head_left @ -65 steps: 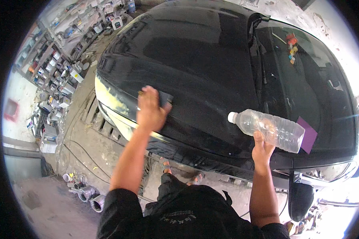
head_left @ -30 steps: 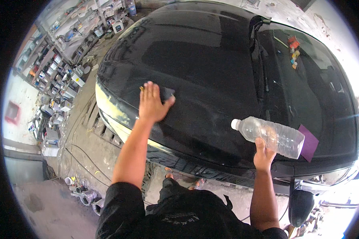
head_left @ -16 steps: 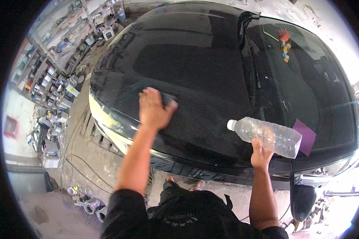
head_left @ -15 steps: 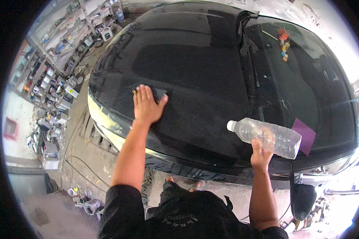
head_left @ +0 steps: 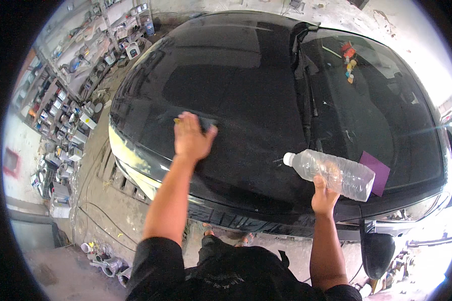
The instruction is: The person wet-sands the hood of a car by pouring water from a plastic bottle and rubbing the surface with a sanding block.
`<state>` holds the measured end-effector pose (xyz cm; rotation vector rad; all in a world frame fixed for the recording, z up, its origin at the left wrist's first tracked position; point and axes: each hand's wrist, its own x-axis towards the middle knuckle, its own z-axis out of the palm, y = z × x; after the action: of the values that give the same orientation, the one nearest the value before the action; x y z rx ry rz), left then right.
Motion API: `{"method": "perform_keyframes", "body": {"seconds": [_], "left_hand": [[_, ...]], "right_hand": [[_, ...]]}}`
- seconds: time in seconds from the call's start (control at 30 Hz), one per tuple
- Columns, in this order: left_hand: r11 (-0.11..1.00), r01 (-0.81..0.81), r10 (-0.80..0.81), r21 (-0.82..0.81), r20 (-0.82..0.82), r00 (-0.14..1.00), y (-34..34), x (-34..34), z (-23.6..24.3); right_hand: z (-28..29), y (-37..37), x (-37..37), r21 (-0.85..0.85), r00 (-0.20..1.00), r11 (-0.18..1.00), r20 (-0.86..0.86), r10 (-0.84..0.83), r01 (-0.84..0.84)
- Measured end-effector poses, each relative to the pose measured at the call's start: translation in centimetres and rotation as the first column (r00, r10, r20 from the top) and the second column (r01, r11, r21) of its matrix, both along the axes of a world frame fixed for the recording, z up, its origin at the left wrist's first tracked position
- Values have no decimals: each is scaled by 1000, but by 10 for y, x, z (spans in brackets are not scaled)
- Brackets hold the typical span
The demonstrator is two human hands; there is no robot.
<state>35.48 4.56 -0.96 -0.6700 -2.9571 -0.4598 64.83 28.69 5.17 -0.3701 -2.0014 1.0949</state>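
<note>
My left hand (head_left: 190, 138) lies flat on the black car hood (head_left: 236, 120), fingers stretched forward and thumb spread to the right. Between thumb and fingers a dark, flat-edged piece (head_left: 206, 122) shows; most of it is hidden under the palm, and its kind is unclear. A small yellow bit peeks out by the fingertips. My right hand (head_left: 326, 193) is wrapped round a clear plastic bottle (head_left: 351, 178), held tilted above the hood's rear edge. Its white cap (head_left: 288, 159) points left, and fine streaks of liquid leave it.
A purple sheet (head_left: 375, 175) lies by the windshield (head_left: 381, 115) behind the bottle. Pale yellow filler (head_left: 128, 153) covers the front corner. The side mirror (head_left: 378, 255) juts out at lower right. Shelves of cans (head_left: 60, 105) line the left wall; a hose (head_left: 105, 215) crosses the floor.
My left hand has slid slightly right on the hood. The bottle stays in my right hand, and thin streaks now show at its cap. The whole view has shifted a little.
</note>
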Motion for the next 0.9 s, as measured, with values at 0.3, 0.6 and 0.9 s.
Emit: {"method": "perform_keyframes", "body": {"seconds": [0.3,0.6,0.9], "left_hand": [[941,338,-338,-6,-47,940,105,121,19],[993,-115,115,-11,-19,993,24,6,-4],[803,589,-592,-93,-2,806,158,176,42]], "right_hand": [[-1,2,-4,-8,996,998,-60,-64,64],[-2,11,6,16,996,996,-31,-88,89],[14,21,13,81,973,970,-49,-227,231]]}}
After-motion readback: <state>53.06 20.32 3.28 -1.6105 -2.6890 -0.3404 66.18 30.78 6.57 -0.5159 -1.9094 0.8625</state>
